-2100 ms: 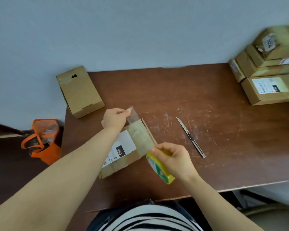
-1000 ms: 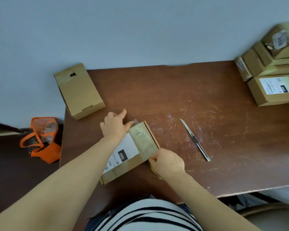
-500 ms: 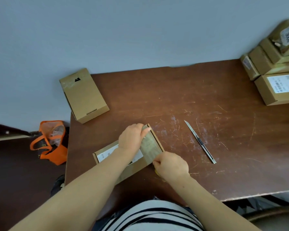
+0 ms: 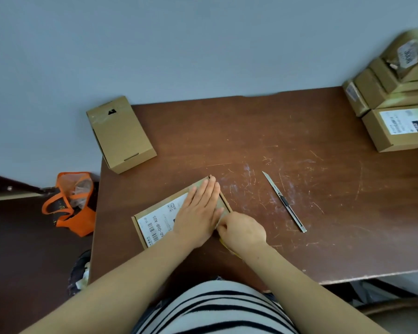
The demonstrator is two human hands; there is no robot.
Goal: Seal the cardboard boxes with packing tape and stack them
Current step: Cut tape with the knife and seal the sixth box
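The left hand (image 4: 200, 213), raised and pinching two seconds ago, now lies spread flat on the box (image 4: 155, 222), left of centre on the bench (image 4: 299, 145). The right hand (image 4: 241, 231) curls round the mostly hidden tape roll (image 4: 226, 244) at the box's near corner. The box looks like light, stiff cardboard, probably best held by opposite edges.

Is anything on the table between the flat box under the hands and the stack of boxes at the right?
Yes: only a slim metal utility knife lies on the brown wooden table between the flat labelled cardboard box and the stacked cardboard boxes.
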